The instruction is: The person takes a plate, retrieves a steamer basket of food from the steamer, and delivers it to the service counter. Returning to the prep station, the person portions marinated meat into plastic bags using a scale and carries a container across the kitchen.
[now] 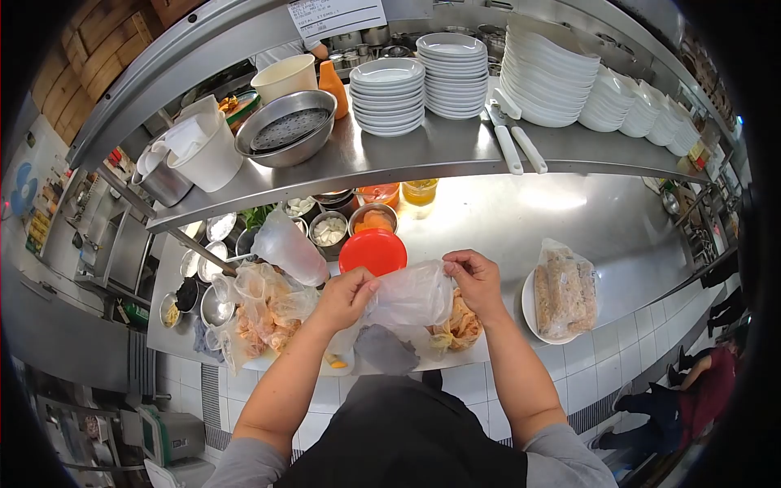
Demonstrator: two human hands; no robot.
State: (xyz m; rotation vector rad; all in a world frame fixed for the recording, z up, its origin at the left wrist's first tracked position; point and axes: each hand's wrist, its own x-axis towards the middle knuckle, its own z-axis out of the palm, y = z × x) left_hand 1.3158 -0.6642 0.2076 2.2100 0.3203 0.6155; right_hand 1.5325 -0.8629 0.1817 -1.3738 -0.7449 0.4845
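Note:
A clear plastic bag (411,294) is stretched between my two hands over the near edge of the steel counter. My left hand (350,298) pinches its left side, and my right hand (476,281) pinches its upper right corner. Behind the bag sits a red round lid or bowl (373,251). Bags of orange-pink food (264,313) lie to the left of my left hand. Another bag of similar food (462,324) is just below my right hand. A grey cloth (386,350) lies below the held bag.
Metal bowls of ingredients (329,230) stand at the back left. A packaged block of food (561,294) rests on a white plate (530,305) at the right. Stacked white plates (387,98) and tongs (506,142) are on the raised shelf. A person (700,390) is at the far right.

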